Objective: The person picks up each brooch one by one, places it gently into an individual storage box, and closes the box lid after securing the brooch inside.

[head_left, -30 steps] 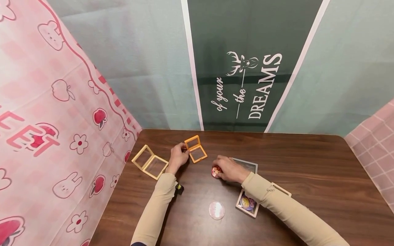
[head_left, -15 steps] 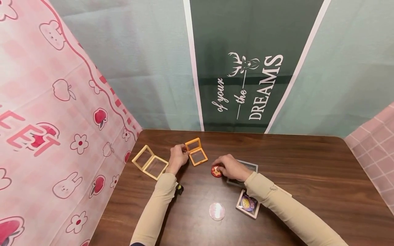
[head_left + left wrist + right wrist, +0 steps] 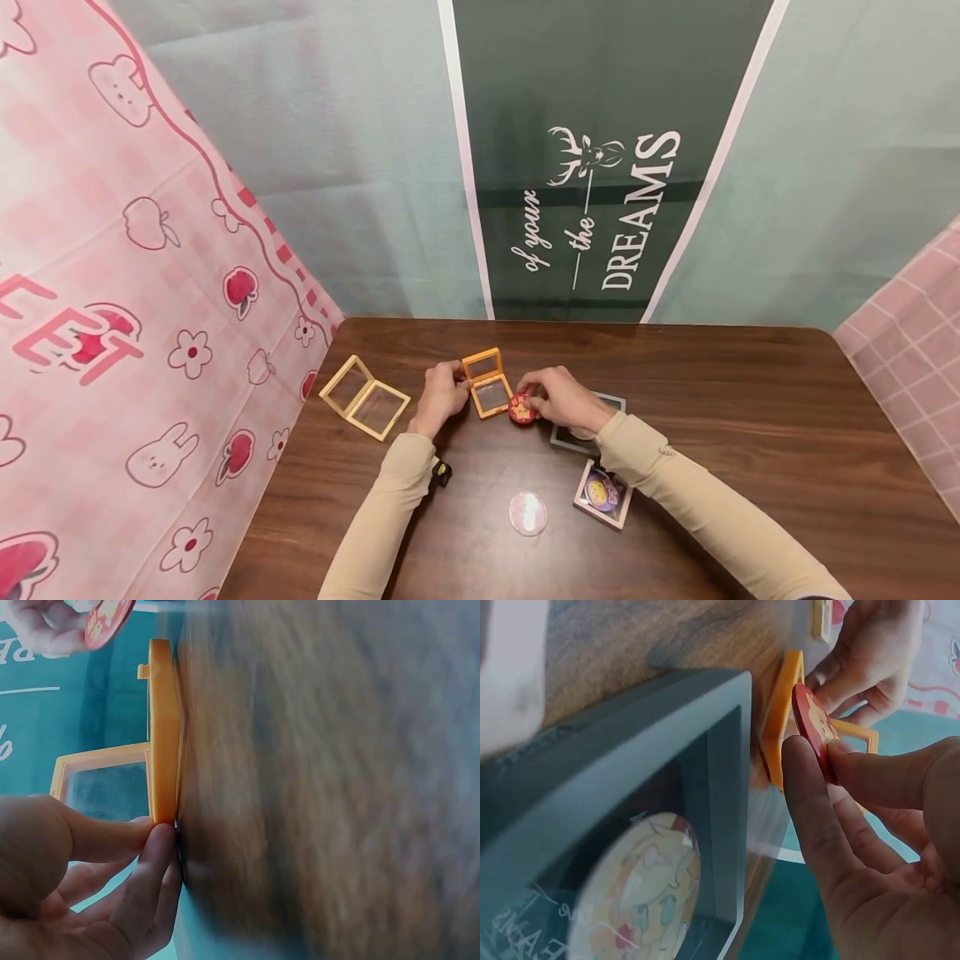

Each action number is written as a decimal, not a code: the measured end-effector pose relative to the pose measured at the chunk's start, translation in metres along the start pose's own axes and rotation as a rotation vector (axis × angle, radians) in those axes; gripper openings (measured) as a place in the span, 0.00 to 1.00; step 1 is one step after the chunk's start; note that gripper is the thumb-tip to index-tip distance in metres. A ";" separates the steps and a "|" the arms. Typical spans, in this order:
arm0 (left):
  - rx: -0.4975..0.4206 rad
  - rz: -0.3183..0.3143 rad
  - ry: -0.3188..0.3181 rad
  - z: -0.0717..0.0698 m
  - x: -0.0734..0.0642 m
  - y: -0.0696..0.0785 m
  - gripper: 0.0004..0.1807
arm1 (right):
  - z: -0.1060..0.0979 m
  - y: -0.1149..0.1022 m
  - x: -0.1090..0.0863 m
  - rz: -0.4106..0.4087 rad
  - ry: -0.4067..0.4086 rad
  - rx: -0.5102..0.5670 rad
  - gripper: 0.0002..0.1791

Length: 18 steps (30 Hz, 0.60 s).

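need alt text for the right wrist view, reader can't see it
Right hand pinching a red badge in front of an open orange frame that the left hand holds. In the foreground, a gray frame with a round cartoon picture inside lies on a wooden table.

Soft, even light; white glare on the pinkish disc (image 3: pixel 528 513), well in from the far edge of the tabletop (image 3: pixel 750 417); left-wrist view blurs the wood heavily; head view fairly sharp.
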<state>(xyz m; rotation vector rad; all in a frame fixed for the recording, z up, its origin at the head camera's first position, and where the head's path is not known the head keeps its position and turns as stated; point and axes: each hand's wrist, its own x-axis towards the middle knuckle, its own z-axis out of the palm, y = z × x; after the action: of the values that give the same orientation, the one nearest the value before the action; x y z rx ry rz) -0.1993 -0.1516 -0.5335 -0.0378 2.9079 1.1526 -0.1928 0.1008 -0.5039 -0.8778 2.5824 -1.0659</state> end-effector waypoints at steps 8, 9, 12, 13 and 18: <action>-0.013 -0.007 -0.034 0.003 -0.008 0.008 0.02 | -0.003 0.004 0.004 -0.002 -0.002 -0.006 0.09; -0.011 -0.012 -0.037 0.003 -0.009 0.009 0.01 | -0.003 0.004 0.004 -0.004 -0.001 -0.011 0.09; -0.002 -0.013 -0.043 0.005 -0.011 0.010 0.02 | -0.003 0.004 0.004 -0.012 0.007 -0.026 0.08; 0.000 -0.012 -0.043 0.006 -0.012 0.010 0.01 | -0.003 0.004 0.004 -0.012 0.009 -0.028 0.08; 0.010 0.009 -0.038 0.011 -0.019 0.012 0.04 | -0.001 0.002 0.004 0.023 0.011 -0.032 0.09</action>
<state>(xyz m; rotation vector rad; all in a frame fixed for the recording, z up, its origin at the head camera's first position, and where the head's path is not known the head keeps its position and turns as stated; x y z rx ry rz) -0.1807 -0.1350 -0.5329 -0.0028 2.8839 1.1273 -0.1972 0.1005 -0.5049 -0.8494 2.6192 -1.0287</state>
